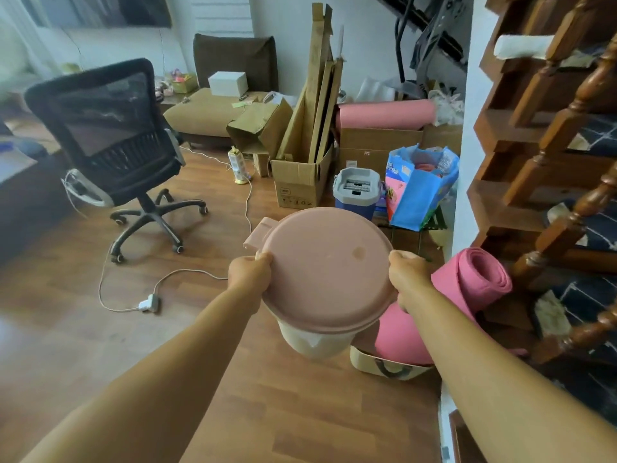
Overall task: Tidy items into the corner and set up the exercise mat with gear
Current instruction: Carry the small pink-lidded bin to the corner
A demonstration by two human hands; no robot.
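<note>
A white bin with a round pink lid [325, 267] is held up in front of me above the wooden floor. My left hand [252, 274] grips the lid's left rim and my right hand [409, 277] grips its right rim. The white body [310, 340] shows below the lid. A rolled pink exercise mat [467, 282] stands tilted in a beige basket [384, 364] just right of the bin, by the stairs. A second rolled pink mat [387, 113] lies on cardboard boxes in the far corner.
A black office chair [110, 135] stands at left, with a white cable and plug [150, 302] across the floor. Cardboard boxes [300, 182], a blue-grey bucket [357, 192] and a blue bag [420, 185] crowd the corner. A wooden staircase [551, 162] rises at right.
</note>
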